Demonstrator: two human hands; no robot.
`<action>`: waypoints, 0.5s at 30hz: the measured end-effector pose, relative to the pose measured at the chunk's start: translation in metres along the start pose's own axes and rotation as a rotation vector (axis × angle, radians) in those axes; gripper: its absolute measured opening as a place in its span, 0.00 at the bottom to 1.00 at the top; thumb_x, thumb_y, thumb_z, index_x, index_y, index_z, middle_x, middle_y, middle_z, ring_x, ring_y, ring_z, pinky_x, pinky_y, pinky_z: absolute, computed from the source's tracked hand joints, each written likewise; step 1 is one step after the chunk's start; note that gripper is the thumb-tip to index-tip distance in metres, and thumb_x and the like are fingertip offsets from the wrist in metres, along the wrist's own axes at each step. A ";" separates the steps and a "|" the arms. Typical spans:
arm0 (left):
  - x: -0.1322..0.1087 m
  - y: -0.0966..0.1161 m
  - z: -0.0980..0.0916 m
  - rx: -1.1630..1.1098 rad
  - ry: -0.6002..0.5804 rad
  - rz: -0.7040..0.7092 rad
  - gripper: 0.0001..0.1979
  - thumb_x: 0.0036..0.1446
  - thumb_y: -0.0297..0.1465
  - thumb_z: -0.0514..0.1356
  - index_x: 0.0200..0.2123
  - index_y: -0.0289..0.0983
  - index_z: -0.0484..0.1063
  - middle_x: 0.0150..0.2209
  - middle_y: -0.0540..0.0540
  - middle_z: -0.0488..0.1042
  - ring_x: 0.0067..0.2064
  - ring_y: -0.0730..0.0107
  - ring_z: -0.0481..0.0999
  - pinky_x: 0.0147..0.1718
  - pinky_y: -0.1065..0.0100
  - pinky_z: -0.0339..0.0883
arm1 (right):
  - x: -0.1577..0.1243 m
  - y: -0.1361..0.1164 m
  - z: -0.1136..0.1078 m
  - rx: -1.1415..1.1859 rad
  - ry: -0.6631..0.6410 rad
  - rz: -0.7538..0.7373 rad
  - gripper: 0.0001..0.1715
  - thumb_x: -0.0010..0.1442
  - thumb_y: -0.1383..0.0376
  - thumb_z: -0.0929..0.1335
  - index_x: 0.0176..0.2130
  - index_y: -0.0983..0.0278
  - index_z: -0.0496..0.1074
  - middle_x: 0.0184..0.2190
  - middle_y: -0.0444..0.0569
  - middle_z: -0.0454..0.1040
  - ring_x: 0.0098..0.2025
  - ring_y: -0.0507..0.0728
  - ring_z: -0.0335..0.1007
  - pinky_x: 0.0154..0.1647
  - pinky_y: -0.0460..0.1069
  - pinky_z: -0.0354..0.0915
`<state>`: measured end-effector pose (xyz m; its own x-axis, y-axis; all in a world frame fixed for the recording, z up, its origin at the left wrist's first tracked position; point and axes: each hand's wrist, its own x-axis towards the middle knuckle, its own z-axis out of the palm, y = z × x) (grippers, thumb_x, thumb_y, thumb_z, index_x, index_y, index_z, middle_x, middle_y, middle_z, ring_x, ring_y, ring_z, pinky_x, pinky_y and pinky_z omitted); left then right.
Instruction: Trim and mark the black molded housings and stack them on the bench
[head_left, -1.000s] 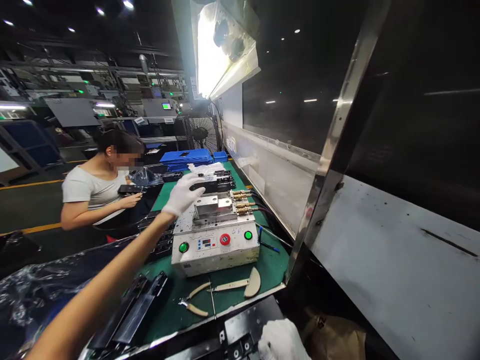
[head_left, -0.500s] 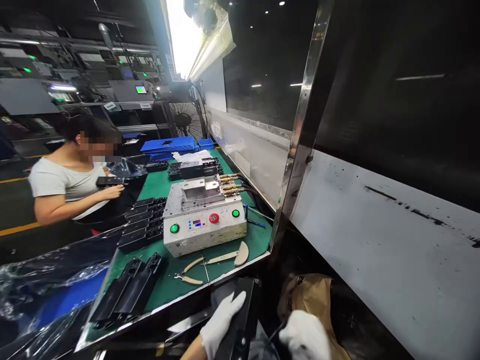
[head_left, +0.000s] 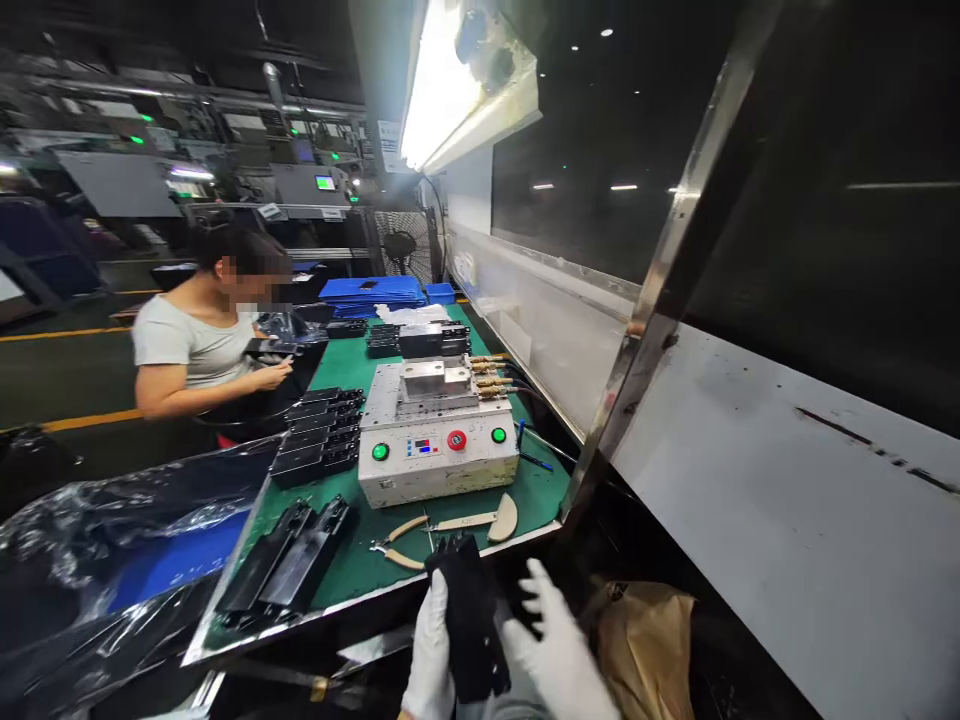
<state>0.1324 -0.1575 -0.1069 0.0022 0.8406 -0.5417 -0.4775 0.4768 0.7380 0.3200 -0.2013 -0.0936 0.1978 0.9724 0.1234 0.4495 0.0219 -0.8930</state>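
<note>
In a white glove, my left hand (head_left: 433, 650) is closed around the left side of a long black plastic part (head_left: 472, 620), held tilted over the table's front edge. My right hand (head_left: 551, 640), gloved in white too, is just right of the part with its fingers spread. Whether its lower fingers touch the part I cannot tell. Just beyond the part lie cream-handled cutting pliers (head_left: 401, 545) and a cream tool with a half-round end (head_left: 480, 519). Two similar black parts (head_left: 289, 560) rest on the green mat to the left.
A white machine (head_left: 439, 470) with green and red buttons stands on the green table (head_left: 337, 375). More black parts (head_left: 319, 435) are stacked left of it. A co-worker (head_left: 202, 340) sits across on the left, holding a part. A brown paper bag (head_left: 649, 650) is at lower right.
My left hand has turned and raised the black part. The right hand has come in towards it and opened; the dark thin thing near it no longer shows. The view has swung left.
</note>
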 end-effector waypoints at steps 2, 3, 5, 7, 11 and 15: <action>-0.005 0.027 0.015 -0.050 -0.023 0.175 0.37 0.54 0.64 0.56 0.60 0.51 0.72 0.64 0.43 0.73 0.69 0.51 0.68 0.65 0.54 0.70 | 0.021 -0.039 0.046 0.055 -0.147 -0.065 0.52 0.50 0.60 0.75 0.71 0.59 0.62 0.59 0.57 0.77 0.57 0.66 0.78 0.54 0.60 0.76; -0.007 0.049 0.022 -0.064 -0.065 0.275 0.34 0.57 0.60 0.57 0.62 0.53 0.69 0.66 0.45 0.71 0.69 0.54 0.68 0.66 0.56 0.69 | 0.037 -0.060 0.058 0.070 -0.184 -0.107 0.53 0.52 0.63 0.74 0.73 0.57 0.59 0.63 0.57 0.74 0.62 0.65 0.74 0.59 0.61 0.73; -0.007 0.110 0.036 -0.015 -0.179 0.493 0.31 0.62 0.52 0.58 0.66 0.50 0.63 0.68 0.45 0.68 0.69 0.56 0.67 0.67 0.56 0.67 | 0.085 -0.104 0.058 0.064 -0.249 -0.275 0.54 0.55 0.67 0.73 0.74 0.56 0.54 0.65 0.55 0.71 0.66 0.64 0.69 0.66 0.62 0.67; -0.001 0.187 0.048 0.208 -0.136 0.806 0.30 0.65 0.51 0.53 0.65 0.43 0.63 0.67 0.41 0.69 0.68 0.57 0.68 0.68 0.58 0.65 | 0.150 -0.153 0.043 -0.076 -0.255 -0.515 0.52 0.57 0.67 0.73 0.75 0.57 0.54 0.66 0.55 0.70 0.67 0.65 0.67 0.68 0.63 0.62; 0.037 0.328 0.073 0.454 0.114 1.081 0.27 0.65 0.49 0.56 0.57 0.36 0.71 0.63 0.36 0.72 0.66 0.57 0.69 0.68 0.59 0.59 | 0.284 -0.251 0.022 -0.662 -0.301 -0.797 0.51 0.60 0.61 0.74 0.75 0.61 0.55 0.61 0.61 0.73 0.62 0.69 0.70 0.63 0.60 0.64; 0.090 0.387 0.091 0.604 0.072 1.020 0.18 0.64 0.44 0.61 0.44 0.33 0.77 0.49 0.38 0.80 0.54 0.58 0.77 0.60 0.52 0.68 | 0.353 -0.301 0.032 -0.959 -0.427 -0.800 0.50 0.60 0.60 0.75 0.74 0.63 0.58 0.62 0.60 0.74 0.61 0.67 0.72 0.59 0.55 0.66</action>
<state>0.0276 0.1259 0.1667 -0.1972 0.8955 0.3989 0.2618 -0.3440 0.9017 0.2261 0.1426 0.2050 -0.6180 0.7682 0.1673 0.7830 0.6205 0.0433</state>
